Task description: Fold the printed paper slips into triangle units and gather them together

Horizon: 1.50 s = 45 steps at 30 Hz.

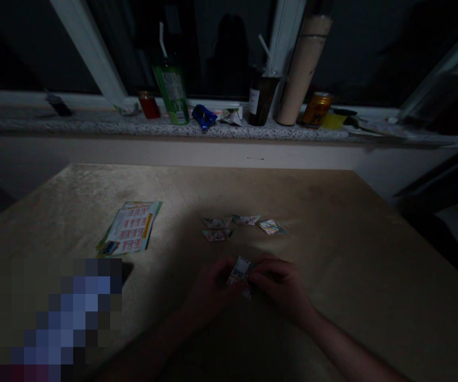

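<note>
A small folded piece of printed paper (241,267) is held between my two hands above the table. My left hand (215,286) grips its left side, the thumb lying across the lower part. From the right, my right hand (279,278) pinches its other edge with thumb and forefinger. Just beyond the hands lie several small folded paper pieces with the same kind of print, among them a boat-like one (218,235) and a diamond-shaped one (272,227). The light is dim, so the fold details are hard to make out.
A stack of printed sheets (131,225) lies on the brown table (332,228) at left. On the granite windowsill (229,132) behind stand a green bottle (172,95), a dark cup with a straw (261,98), a tall beige flask (302,69) and an orange can (317,110). A blurred patch covers the lower left.
</note>
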Motion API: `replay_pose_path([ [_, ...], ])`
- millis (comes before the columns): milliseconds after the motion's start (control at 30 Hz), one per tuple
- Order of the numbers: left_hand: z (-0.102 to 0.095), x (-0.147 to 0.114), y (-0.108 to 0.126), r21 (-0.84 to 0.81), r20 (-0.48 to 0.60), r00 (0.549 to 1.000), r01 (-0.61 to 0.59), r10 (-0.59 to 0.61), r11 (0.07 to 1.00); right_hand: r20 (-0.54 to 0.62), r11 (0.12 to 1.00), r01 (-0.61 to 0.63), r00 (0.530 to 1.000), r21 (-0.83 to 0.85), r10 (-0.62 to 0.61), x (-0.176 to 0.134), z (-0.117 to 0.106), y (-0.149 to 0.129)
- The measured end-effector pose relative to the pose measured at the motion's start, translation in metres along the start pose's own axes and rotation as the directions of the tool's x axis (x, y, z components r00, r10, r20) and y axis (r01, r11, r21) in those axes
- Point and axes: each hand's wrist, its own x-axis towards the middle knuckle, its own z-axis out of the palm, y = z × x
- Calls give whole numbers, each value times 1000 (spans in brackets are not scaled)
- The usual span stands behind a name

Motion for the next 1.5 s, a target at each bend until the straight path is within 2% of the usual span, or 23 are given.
replay_pose_path([
  [167,-1,-1,-2,103,-6,998,-55,55,993,15,998,-63,998,25,62,-1,2,0],
  [400,-1,-3,2,281,-49,997,-43,59,959,-13,991,-129,991,26,130,-5,4,3],
  [467,0,-3,2,262,-58,997,-38,55,964,-1,993,-113,994,16,113,-6,4,2],
  [633,4,-5,-2,9,-184,981,-59,59,998,-58,995,-77,996,-63,73,-5,2,1],
  [733,5,-5,-1,74,-259,962,-74,91,994,-90,994,-74,994,-77,67,-4,0,1],
  [867,5,-5,3,122,-261,952,-129,158,984,-79,997,-41,996,-68,36,-3,-2,1],
  [1167,-1,-4,0,93,-294,945,-119,142,988,-63,997,-28,998,-66,24,-3,-4,1],
  [1367,-2,-3,9,111,-343,937,-34,70,993,-80,998,-44,996,-39,41,-1,-5,0],
  [1500,-3,-3,11,75,-358,930,-68,90,995,-67,999,-19,998,-49,16,0,-6,-2],
])
